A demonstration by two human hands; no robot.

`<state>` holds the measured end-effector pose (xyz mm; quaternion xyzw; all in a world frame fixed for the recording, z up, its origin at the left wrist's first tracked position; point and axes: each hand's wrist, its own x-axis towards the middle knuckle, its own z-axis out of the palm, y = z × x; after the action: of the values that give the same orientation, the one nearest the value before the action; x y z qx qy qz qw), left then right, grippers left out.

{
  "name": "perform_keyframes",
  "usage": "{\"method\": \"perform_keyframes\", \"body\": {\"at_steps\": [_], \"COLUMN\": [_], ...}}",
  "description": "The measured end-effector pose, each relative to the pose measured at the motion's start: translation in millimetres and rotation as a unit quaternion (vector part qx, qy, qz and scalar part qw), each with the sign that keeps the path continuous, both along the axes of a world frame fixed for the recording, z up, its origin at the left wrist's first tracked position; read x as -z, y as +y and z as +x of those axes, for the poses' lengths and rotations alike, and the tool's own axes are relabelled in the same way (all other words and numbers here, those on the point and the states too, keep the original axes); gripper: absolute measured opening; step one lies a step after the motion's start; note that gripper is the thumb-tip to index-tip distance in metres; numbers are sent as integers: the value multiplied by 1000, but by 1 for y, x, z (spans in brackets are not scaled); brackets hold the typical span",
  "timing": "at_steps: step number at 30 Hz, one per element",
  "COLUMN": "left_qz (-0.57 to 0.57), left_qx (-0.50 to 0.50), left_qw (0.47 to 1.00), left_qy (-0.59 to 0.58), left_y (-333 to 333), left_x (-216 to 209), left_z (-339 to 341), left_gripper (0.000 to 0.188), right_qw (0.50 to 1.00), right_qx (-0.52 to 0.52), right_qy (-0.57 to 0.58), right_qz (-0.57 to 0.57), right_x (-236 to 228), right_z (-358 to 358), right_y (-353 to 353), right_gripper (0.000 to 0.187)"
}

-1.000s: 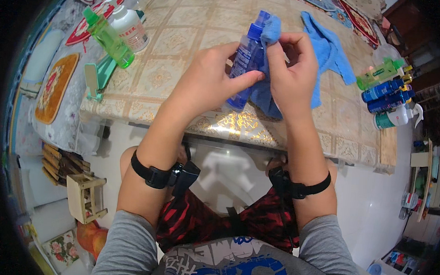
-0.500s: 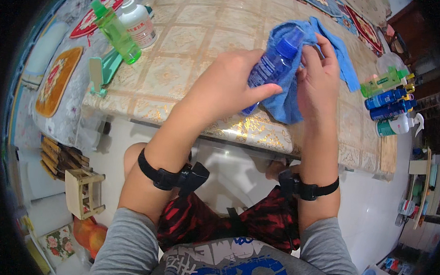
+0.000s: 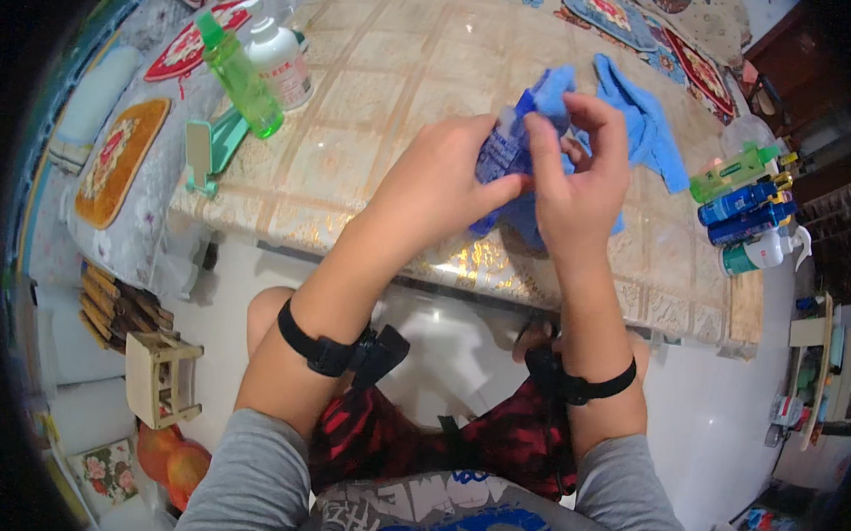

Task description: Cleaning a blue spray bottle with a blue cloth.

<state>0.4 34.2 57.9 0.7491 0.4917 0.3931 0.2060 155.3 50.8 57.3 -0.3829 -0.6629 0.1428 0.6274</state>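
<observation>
My left hand (image 3: 437, 166) is wrapped round a blue see-through bottle (image 3: 500, 157), which leans to the upper right over the table's near part. Its top end is covered by a fold of blue cloth (image 3: 553, 93). My right hand (image 3: 581, 177) pinches this cloth against the bottle's upper end, thumb on the near side and fingers curled behind. More of the cloth shows under the hands, and a loose blue stretch (image 3: 641, 123) lies on the table beyond my right hand. The bottle's cap is hidden.
A green bottle (image 3: 242, 82), a white pump bottle (image 3: 281, 60) and a mint-green folding stand (image 3: 217, 147) are at the table's left. On its right side lie a green bottle (image 3: 731, 174), blue bottles (image 3: 739, 208) and a white spray bottle (image 3: 754, 253). The patterned tablecloth (image 3: 376, 83) covers the table.
My right hand has come down and left, bringing the cloth over the bottle's top, where the blue cap showed before. My left hand keeps its grip on the bottle.
</observation>
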Motion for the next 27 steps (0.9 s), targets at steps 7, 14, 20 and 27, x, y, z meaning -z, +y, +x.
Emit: {"method": "perform_keyframes", "body": {"at_steps": [7,14,20,27], "left_qz": [-83,-82,-60,-52], "left_qx": [30,45,38,66], "left_qw": [996,995,996,996], "left_qy": [-20,-14,-55,-41], "left_y": [1,4,7,11], "left_x": [-6,-6,-5,-8], "left_z": [-4,-5,-3,-7], "left_gripper": [39,40,32,37], "right_qw": [975,974,969,992], "right_qx": [52,41,27,-30], "right_qy": [-137,-158,-195,-98], "right_qz": [169,159,149,66], "right_x": [-4,-6,-9,-3], "right_z": [4,3,6,7], "right_y": [-3,-8,-10,-8], "right_gripper": [31,22,17,19]}}
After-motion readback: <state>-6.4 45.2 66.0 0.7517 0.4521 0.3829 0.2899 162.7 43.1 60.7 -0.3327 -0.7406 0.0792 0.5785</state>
